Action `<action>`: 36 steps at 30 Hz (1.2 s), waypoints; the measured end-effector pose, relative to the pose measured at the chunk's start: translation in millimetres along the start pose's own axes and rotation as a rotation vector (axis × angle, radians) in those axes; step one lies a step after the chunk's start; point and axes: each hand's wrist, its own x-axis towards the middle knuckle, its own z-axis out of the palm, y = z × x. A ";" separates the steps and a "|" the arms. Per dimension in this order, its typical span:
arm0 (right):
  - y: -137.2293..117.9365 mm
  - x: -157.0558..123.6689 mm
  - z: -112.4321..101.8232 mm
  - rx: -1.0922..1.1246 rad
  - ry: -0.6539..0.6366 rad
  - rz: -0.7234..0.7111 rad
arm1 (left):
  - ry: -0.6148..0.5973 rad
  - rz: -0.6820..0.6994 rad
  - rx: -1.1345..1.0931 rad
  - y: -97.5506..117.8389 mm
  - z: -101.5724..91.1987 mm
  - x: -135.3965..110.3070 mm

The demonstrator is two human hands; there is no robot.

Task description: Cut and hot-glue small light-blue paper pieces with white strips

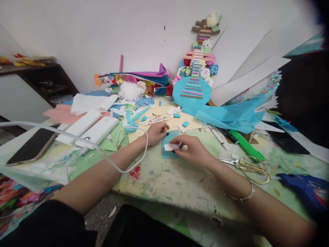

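Note:
A small white rectangular piece [169, 147] lies flat over a blue paper square [168, 156] on the table. My right hand [192, 149] pinches that piece between thumb and fingers at its right end. On the square's upper left edge rests my left hand [155, 133], its fingers loosely curled and a fingertip touching the paper. I see nothing held in the left hand. Small turquoise blocks [185, 124] and a white block [181, 128] lie just beyond my hands. Several thin white sticks or pens [155, 119] are behind the left hand.
Gold-handled scissors [253, 168], a green marker or tube [246, 145] and a blue glue gun [305, 192] lie right. A white cable [108, 159] crosses my left forearm. White power banks [97, 132] and a phone [33, 144] lie left. A blue paper lute [191, 90] leans on the wall.

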 end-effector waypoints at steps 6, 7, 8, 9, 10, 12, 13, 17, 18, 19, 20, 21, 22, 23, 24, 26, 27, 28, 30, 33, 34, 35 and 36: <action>-5.1 -1.3 11.3 -0.065 -0.098 -0.013 | 0.018 0.003 0.018 -0.7 1.8 -0.9; -4.9 -1.4 11.2 -0.064 -0.104 -0.023 | 0.025 0.011 0.019 -0.7 1.9 -1.1; -5.0 -1.5 11.1 -0.059 -0.111 -0.034 | 0.030 0.020 0.017 -0.7 1.9 -1.3; -5.2 -1.6 11.0 -0.051 -0.119 -0.041 | 0.035 0.028 0.013 -0.7 1.8 -1.4; -5.5 -1.7 11.0 -0.040 -0.129 -0.045 | 0.040 0.031 0.010 -0.9 1.7 -1.5; -5.9 -1.9 11.1 -0.022 -0.143 -0.040 | 0.044 0.024 0.008 -1.2 1.4 -1.3; -6.0 -2.0 11.1 -0.020 -0.147 -0.033 | 0.042 0.018 0.009 -1.4 1.4 -1.1; -6.3 -2.6 9.9 -0.038 -0.160 -0.016 | 0.047 0.005 0.030 -2.2 1.3 -0.1; -6.4 -2.8 9.5 -0.041 -0.164 -0.015 | 0.053 0.009 0.041 -2.4 1.1 0.1; -6.6 -2.9 9.2 -0.041 -0.169 -0.014 | 0.058 0.016 0.052 -2.6 0.9 0.2; -6.6 -3.0 9.0 -0.039 -0.174 -0.014 | 0.058 0.023 0.061 -2.7 0.6 0.3; -6.5 -3.2 9.0 -0.035 -0.178 -0.016 | 0.054 0.029 0.067 -2.7 0.3 0.3; -6.3 -3.3 9.1 -0.030 -0.180 -0.017 | 0.047 0.032 0.070 -2.7 -0.1 0.2; -5.8 -3.4 9.5 -0.022 -0.180 -0.020 | 0.038 0.033 0.070 -2.5 -0.3 0.2; -5.2 -3.5 9.9 -0.013 -0.181 -0.022 | 0.032 0.034 0.071 -2.3 -0.5 0.1; -4.0 -3.8 10.7 0.004 -0.176 -0.026 | 0.029 0.033 0.074 -1.9 -0.6 0.0; -3.5 -4.0 11.0 0.011 -0.174 -0.029 | 0.028 0.033 0.077 -1.8 -0.4 0.0; -3.3 -4.1 11.1 0.015 -0.175 -0.033 | 0.029 0.034 0.081 -1.7 -0.3 0.0; -3.3 -4.3 10.9 0.019 -0.173 -0.040 | 0.028 0.036 0.088 -1.7 0.0 0.0; -4.2 -4.5 9.9 0.028 -0.173 -0.049 | 0.028 0.034 0.091 -1.6 -0.2 -0.3; -4.5 -4.6 9.5 0.031 -0.172 -0.051 | 0.027 0.031 0.090 -1.4 -0.4 -0.5; -4.8 -4.6 9.1 0.034 -0.173 -0.052 | 0.026 0.029 0.088 -1.1 -0.7 -0.7; -5.0 -4.6 8.9 0.035 -0.174 -0.051 | 0.022 0.027 0.086 -0.8 -1.0 -0.9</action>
